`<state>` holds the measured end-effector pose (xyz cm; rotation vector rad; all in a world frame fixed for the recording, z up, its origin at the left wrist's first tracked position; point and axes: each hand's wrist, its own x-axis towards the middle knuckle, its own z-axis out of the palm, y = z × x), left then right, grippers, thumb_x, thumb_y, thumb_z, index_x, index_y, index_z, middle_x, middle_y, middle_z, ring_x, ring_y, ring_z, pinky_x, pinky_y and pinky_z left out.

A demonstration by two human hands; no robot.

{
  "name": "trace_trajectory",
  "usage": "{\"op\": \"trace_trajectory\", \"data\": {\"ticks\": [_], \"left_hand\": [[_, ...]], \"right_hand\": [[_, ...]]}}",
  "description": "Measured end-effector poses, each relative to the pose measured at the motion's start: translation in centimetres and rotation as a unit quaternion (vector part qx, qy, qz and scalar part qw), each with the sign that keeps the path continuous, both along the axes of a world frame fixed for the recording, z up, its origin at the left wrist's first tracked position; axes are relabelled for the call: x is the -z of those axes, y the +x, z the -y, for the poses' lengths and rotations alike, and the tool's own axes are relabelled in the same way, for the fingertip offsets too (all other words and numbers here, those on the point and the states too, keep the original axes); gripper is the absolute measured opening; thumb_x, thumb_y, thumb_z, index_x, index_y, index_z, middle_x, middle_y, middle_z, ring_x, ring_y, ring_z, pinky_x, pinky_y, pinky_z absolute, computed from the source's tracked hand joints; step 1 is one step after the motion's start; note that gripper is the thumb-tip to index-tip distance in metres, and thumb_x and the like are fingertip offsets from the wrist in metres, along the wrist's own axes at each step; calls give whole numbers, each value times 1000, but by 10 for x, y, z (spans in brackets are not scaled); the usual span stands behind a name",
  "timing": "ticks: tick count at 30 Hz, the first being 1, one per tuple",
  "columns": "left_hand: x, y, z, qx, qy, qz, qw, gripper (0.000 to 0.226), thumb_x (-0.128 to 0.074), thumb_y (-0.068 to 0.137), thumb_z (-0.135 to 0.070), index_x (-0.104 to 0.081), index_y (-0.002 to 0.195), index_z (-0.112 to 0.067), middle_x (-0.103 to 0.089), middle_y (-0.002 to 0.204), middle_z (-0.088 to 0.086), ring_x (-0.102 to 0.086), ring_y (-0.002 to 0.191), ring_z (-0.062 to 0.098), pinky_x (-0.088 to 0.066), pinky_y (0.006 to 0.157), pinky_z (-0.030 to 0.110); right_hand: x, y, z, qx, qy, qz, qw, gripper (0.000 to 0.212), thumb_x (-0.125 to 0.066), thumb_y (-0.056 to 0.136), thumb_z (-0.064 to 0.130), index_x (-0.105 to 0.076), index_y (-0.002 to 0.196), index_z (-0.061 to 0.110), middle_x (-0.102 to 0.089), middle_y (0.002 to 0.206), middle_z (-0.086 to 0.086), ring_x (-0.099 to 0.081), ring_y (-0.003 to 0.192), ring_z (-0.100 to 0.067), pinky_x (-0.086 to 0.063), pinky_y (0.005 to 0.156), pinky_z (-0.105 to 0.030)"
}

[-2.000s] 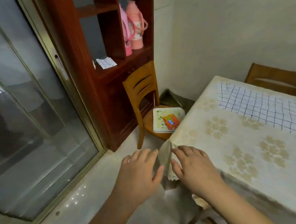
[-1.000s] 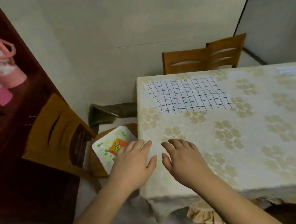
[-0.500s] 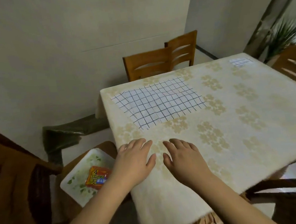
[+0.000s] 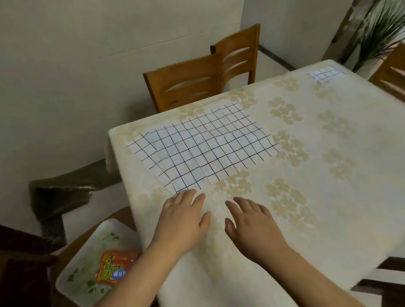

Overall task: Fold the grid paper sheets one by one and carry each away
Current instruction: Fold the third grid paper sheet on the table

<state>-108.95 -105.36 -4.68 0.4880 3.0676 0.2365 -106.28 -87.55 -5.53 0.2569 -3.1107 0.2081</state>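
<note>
A large white grid paper sheet (image 4: 203,145) with black lines lies flat and slightly wavy on the cream flowered tablecloth (image 4: 321,166), near the table's far left corner. My left hand (image 4: 183,217) is stretched out palm down, its fingertips at the sheet's near corner. My right hand (image 4: 250,220) hovers palm down beside it over the cloth, a little short of the sheet. Both hands hold nothing. A small folded grid paper (image 4: 326,75) lies at the table's far right corner.
Two wooden chairs (image 4: 204,76) stand behind the table by the wall. Another chair back (image 4: 402,79) is at the right edge, with a plant (image 4: 382,24) behind it. To the left a chair seat carries a white tray (image 4: 83,266) holding an orange packet (image 4: 114,267).
I have turned from the cabinet to the table and come closer. Both hands moved forward over the cloth, and the left fingertips now reach the sheet's near corner.
</note>
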Motion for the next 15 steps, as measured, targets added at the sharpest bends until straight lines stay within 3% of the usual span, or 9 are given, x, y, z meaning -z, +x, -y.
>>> {"op": "trace_trajectory", "data": {"ticks": [6, 8, 10, 15], "left_hand": [[52, -55, -29, -8, -16, 64, 998, 43, -42, 83, -41, -69, 109, -19, -62, 128, 5, -55, 122, 24, -48, 94, 39], [70, -68, -37, -2, -13, 107, 994, 44, -41, 94, -38, -57, 129, -18, -39, 151, 7, -32, 141, 24, -29, 111, 43], [89, -79, -42, -3, -18, 139, 990, 49, -34, 99, -40, -41, 143, -19, -14, 161, 4, -8, 148, 21, -11, 117, 40], [127, -93, -55, 1, -54, 165, 985, 56, -31, 98, -45, -31, 146, -16, -3, 162, 3, 1, 149, 20, -8, 117, 41]], "right_hand": [[43, -68, -30, -12, 12, 61, 998, 49, -39, 81, 40, -71, 108, 15, -71, 111, -6, -68, 99, -22, -56, 76, -36], [59, -84, -35, -17, 19, 85, 996, 50, -38, 81, 40, -71, 110, 15, -70, 113, -7, -68, 100, -24, -56, 77, -38], [74, -95, -38, -25, 20, 97, 995, 51, -38, 81, 39, -71, 110, 14, -70, 115, -10, -68, 101, -27, -56, 78, -40], [100, -112, -40, -29, 9, 110, 993, 50, -39, 78, 37, -72, 105, 10, -70, 112, -14, -68, 99, -30, -56, 76, -41]]}}
